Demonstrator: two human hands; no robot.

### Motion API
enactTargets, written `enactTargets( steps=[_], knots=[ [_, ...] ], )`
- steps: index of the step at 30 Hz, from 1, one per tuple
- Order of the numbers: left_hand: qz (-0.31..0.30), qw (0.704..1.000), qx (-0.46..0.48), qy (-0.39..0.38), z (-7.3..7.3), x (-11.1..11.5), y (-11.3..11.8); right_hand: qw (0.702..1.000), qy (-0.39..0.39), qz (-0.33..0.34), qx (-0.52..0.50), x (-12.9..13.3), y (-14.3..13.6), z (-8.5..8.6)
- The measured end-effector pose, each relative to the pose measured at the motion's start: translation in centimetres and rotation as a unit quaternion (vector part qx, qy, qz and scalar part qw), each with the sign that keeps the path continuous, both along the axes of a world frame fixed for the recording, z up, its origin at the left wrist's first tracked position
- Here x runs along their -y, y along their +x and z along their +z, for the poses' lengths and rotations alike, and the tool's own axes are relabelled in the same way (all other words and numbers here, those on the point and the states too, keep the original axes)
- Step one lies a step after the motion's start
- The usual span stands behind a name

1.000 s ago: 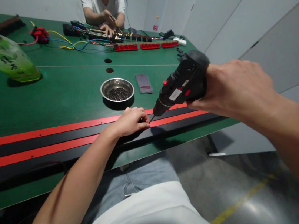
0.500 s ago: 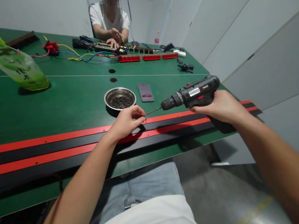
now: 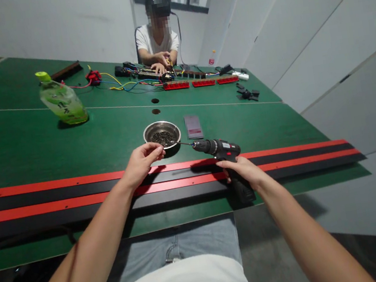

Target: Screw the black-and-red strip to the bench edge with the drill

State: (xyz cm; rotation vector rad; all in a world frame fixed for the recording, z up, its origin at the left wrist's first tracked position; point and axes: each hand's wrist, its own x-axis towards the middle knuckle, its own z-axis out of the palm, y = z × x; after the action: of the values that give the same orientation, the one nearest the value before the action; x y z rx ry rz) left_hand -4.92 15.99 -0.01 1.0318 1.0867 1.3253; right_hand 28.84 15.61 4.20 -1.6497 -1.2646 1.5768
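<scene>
My right hand (image 3: 244,170) is wrapped round the grip of a black cordless drill (image 3: 222,147), its long thin bit pointing left over the near rim of a metal bowl (image 3: 146,142). Small dark screws (image 3: 163,138) cover the bowl's bottom. Just left of the bit's tip, my left hand (image 3: 145,160) is closed in a pinch by the bowl's near edge; whatever its fingertips hold is too small to make out. Beneath both hands run two long red and black strips (image 3: 176,184), side by side, with small holes along the red faces.
A grey flat box (image 3: 193,127) lies right of the bowl. Farther left stands a green-capped bottle (image 3: 64,103). Across the green table (image 3: 113,138) a co-worker (image 3: 158,41) handles a wired assembly near red strips (image 3: 176,86). Black parts (image 3: 247,92) lie at the far right.
My left hand has come away from the bit's tip and moved left. The drill has swung in closer, its bit now over the bowl's edge. The whole view has shifted.
</scene>
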Motion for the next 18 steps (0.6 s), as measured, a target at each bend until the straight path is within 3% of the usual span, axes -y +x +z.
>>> enactTargets(
  steps=[4, 10, 18],
  knots=[
    [-0.014, 0.998, 0.057, -0.027, 0.0, 0.4, 0.3, 1.000, -0.012, 0.012, -0.020, -0.2, 0.1, -0.8],
    [-0.026, 0.989, 0.130, -0.065, 1.0, 0.8, 0.6, 1.000, -0.003, 0.017, 0.014, -0.2, -0.9, 0.0],
    [-0.032, 0.984, 0.153, -0.084, 1.1, 0.9, 0.4, 0.997, 0.001, 0.045, 0.066, -0.3, -1.3, 0.3]
  ],
)
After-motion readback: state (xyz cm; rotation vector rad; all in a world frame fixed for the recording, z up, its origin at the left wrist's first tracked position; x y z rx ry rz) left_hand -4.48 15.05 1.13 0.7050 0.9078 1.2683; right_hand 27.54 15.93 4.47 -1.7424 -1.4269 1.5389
